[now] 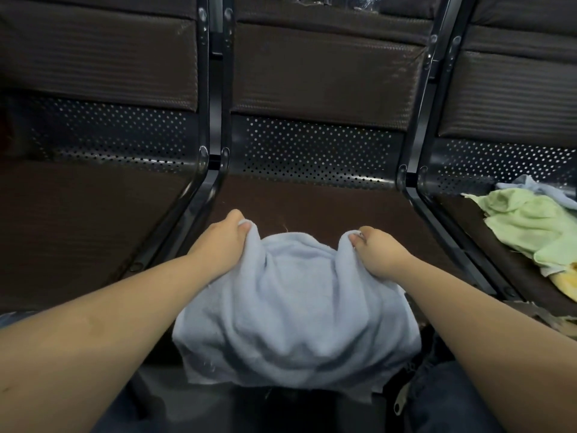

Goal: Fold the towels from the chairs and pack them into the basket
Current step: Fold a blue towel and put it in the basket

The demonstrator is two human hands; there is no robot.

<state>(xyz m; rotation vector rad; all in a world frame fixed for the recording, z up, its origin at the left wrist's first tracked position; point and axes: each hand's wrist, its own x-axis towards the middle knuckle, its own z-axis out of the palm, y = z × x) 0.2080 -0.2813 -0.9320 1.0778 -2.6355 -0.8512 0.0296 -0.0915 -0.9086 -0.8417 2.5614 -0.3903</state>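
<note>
Towel: blue towel [293, 310], soft, limp, draped over middle seat's [315, 204] front edge.
Hands: left hand [226, 242], right hand [376, 250] each pinch a far corner.
Handling: light; corners seem the best hold.

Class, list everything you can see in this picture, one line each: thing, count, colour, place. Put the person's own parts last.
Chairs: three, dark brown pads on black perforated metal, joined in a row across the view.
Blue towel: one, light blue, draped over the middle seat's front edge.
Green towel: one, pale green, crumpled on the right seat.
Other cloths: one pale blue behind the green towel, one yellow in front of it.
Left hand: pinches the blue towel's far left corner.
Right hand: pinches its far right corner.
</note>
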